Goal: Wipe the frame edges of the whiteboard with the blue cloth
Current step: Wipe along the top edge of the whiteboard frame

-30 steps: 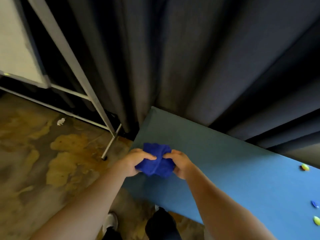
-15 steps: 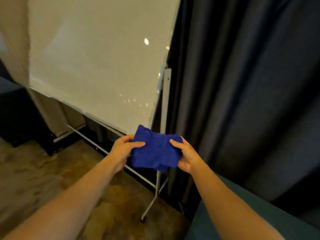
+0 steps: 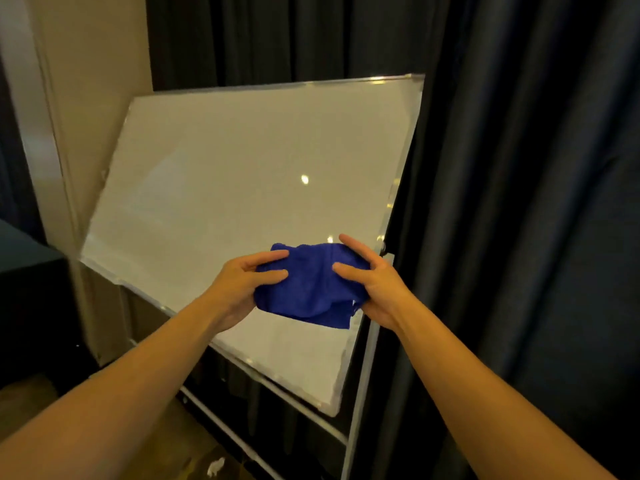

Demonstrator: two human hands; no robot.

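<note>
Blue cloth (image 3: 310, 284) held before whiteboard (image 3: 242, 188).
Left hand (image 3: 242, 284) and right hand (image 3: 372, 285) each grip one cloth end.

- Left hand (image 3: 242, 282), forearm bare and stretched forward, pinches the left end of the blue cloth (image 3: 308, 289), fingers on top.
- Right hand (image 3: 374, 282) clasps the cloth's right end, fingers curled over it.
</note>
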